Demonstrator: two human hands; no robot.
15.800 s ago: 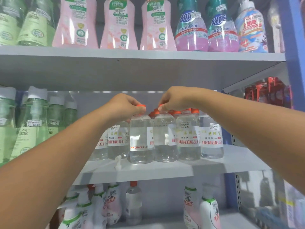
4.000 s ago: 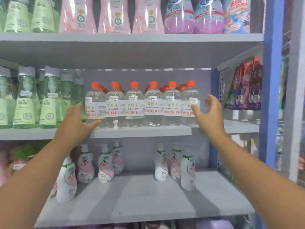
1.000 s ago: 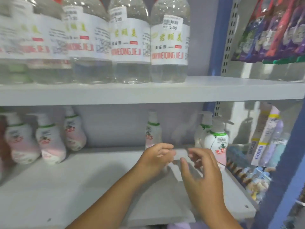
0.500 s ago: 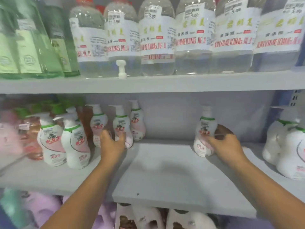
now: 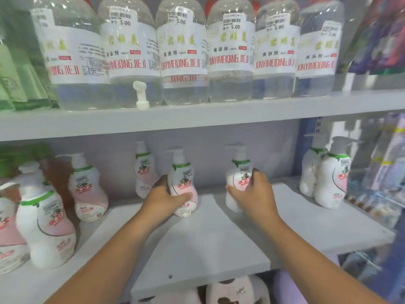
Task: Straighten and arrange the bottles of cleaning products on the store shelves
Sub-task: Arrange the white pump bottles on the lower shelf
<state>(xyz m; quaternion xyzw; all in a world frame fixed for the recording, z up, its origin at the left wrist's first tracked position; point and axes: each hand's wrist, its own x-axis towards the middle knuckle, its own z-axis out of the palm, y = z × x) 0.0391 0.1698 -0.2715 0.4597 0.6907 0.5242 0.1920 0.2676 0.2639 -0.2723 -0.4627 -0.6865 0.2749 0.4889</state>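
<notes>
Head view: on the lower shelf, the left hand wraps one pump bottle — the right hand wraps another. Best slide both forward gently, upright, labels facing out — far bottle next.

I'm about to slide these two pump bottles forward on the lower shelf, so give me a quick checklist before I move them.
1. Left hand grips its pump bottle: ok.
2. Right hand grips the other pump bottle: ok.
3. Both bottles upright: ok.
4. Bare lower shelf in front of them: ok.
5. Labels facing forward: ok.
6. Loose white pump head on the shelf above, in place: not ok.
</notes>
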